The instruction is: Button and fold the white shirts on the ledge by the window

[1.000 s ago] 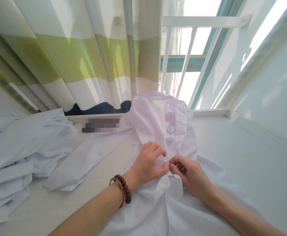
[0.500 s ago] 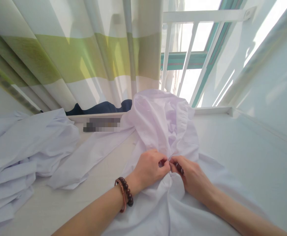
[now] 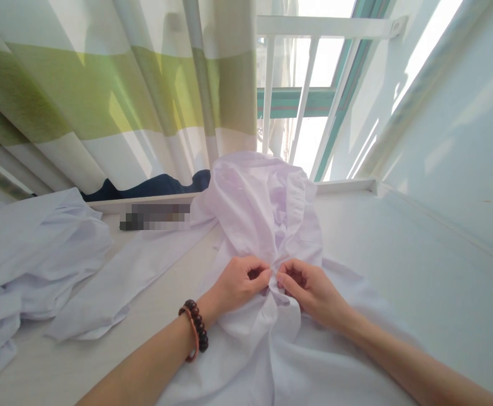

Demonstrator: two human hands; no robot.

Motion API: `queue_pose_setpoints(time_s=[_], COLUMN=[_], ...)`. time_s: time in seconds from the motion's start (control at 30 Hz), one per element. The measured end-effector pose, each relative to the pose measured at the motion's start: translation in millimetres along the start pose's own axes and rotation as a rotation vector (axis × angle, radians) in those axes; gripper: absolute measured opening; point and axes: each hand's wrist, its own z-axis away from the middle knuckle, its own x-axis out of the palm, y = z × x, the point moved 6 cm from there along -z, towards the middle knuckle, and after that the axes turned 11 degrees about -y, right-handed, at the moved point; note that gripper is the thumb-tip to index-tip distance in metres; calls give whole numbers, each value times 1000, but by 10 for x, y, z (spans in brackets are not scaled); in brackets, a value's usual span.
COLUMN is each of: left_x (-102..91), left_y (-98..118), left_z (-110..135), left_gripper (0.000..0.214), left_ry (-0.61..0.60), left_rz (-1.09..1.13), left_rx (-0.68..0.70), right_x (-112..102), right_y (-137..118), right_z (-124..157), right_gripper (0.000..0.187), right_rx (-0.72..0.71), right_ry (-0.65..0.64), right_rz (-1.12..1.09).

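Observation:
A white long-sleeved shirt point(image 3: 250, 197) lies rumpled on the white surface, its collar end toward the window and one sleeve point(image 3: 115, 282) stretched to the left. My left hand point(image 3: 240, 282), with a beaded bracelet point(image 3: 198, 327) and a thin reddish band at the wrist, pinches the shirt's front edge. Just to its right, my right hand point(image 3: 309, 287) pinches the same front opening between thumb and forefinger. The fingertips of both hands almost meet. Whatever small part of the cloth sits between them, such as a button, is too small to make out.
More white cloth point(image 3: 39, 248) is heaped at the left. A pixelated dark object point(image 3: 155, 217) lies by the back ledge, near dark blue fabric point(image 3: 153, 186). Behind hang a white-and-green curtain point(image 3: 102, 96) and a white railing point(image 3: 331, 27) before the window. A pale wall point(image 3: 461, 141) stands right.
The view has shifted, so everything appears further left. My hands stay at the shirt's front opening; the right hand has turned slightly and its fingers have shifted on the cloth.

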Motion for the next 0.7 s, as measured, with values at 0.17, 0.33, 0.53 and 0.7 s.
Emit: queue_pose_setpoints(time_s=[0.17,0.33,0.53,0.7], left_x=[8,49,39,45], left_y=[71,156,145,118], left_z=[7,30,35,28], left_gripper=[19,21,18,17], left_ry=[29,24,46,84], left_rz=[-176,-318,-333,-300], left_rx=[118,220,234,220], right_x=[5,57,90,92], right_y=[-105,-138,-179,-171], right_z=[57,122,141,119], right_gripper=[18,17,23,22], right_rx=[-77,-91,-107,-144], right_ry=[64,94,102,42], right_rz=[383,703,926,923])
